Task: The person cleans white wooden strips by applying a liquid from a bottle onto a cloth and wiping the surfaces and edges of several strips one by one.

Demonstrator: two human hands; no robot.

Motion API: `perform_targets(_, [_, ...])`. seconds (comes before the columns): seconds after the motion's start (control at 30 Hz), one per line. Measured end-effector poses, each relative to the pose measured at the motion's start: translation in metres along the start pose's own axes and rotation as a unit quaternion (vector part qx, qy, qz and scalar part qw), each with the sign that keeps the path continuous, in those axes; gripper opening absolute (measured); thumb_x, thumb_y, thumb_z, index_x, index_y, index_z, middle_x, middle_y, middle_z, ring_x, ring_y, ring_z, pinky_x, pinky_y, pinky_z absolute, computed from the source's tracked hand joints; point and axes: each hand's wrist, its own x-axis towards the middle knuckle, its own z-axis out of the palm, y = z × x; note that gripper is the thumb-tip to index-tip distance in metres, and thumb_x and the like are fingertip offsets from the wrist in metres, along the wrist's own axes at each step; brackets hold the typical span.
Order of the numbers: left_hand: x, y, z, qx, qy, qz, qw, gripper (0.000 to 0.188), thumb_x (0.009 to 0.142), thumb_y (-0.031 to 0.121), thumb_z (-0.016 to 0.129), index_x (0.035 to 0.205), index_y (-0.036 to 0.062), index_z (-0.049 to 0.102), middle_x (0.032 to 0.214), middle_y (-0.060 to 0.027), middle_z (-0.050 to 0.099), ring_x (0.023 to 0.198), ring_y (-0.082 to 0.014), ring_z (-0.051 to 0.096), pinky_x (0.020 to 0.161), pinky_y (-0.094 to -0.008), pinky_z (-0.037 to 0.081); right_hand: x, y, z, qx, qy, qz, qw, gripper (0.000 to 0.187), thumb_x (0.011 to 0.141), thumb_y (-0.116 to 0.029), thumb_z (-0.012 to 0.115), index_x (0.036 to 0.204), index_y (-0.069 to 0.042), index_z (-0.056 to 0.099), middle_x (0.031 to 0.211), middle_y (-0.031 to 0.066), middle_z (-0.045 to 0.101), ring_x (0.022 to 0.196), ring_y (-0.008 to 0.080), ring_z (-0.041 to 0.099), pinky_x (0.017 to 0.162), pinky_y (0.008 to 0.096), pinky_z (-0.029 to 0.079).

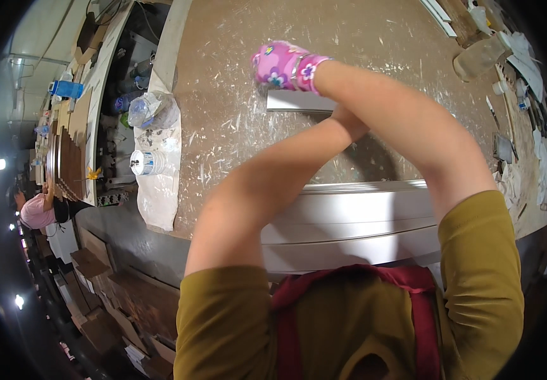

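My right forearm reaches across toward the far left. My right hand (275,66) is covered in pink flowered cloth, like a glove, with a silvery band at the wrist. Its outline is rounded and compact, and the separate fingers do not show. Just below it lies a short white strip (297,100) on the worktable (223,126); whether the hand touches the strip I cannot tell. My left forearm (280,164) slants up to the right and passes under the right one, so my left hand is hidden. Nearer my body, long white boards (362,212) lie side by side along the table's front.
On the left, a white tub (145,163) and a clear plastic bag (153,109) rest on a pale sheet beside a cluttered shelf. A translucent jug (476,58) stands at the far right near scattered tools. Another person (38,210) is at the far left.
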Motion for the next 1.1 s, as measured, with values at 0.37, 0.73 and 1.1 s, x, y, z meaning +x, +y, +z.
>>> perform_targets(0.37, [-0.001,0.001,-0.009,0.231,-0.101,0.008,0.968,0.040,0.092,0.024,0.044,0.127,0.0062,0.045,0.134,-0.0111,0.045,0.125,-0.0232,0.040,0.108,-0.0358,0.026,-0.010,-0.019,0.016,0.191,0.092,0.053,0.976,0.022,0.083,-0.024,0.057,0.096,-0.008,0.065,0.097,0.0149,0.062,0.092,0.0317,0.062,0.079,0.0399,0.051])
perform_targets(0.73, [0.000,-0.013,-0.014,0.160,-0.083,-0.052,0.982,0.034,0.091,0.020,0.043,0.122,0.0055,0.049,0.129,-0.0117,0.049,0.118,-0.0245,0.046,0.105,-0.0371,0.031,-0.034,-0.012,-0.012,0.245,0.113,0.192,0.944,0.025,0.081,-0.013,0.059,0.106,-0.012,0.063,0.105,0.0127,0.060,0.097,0.0315,0.060,0.078,0.0389,0.051])
perform_targets(1.1, [0.016,0.093,-0.049,0.408,-0.032,0.081,0.909,0.045,0.078,0.026,0.067,0.115,0.0037,0.055,0.101,-0.0151,0.056,0.093,-0.0346,0.054,0.079,-0.0415,0.045,-0.291,0.060,-0.070,0.423,0.319,0.298,0.794,0.033,0.090,-0.023,0.058,0.117,-0.006,0.059,0.107,0.0062,0.063,0.103,0.0153,0.057,0.092,0.0294,0.044])
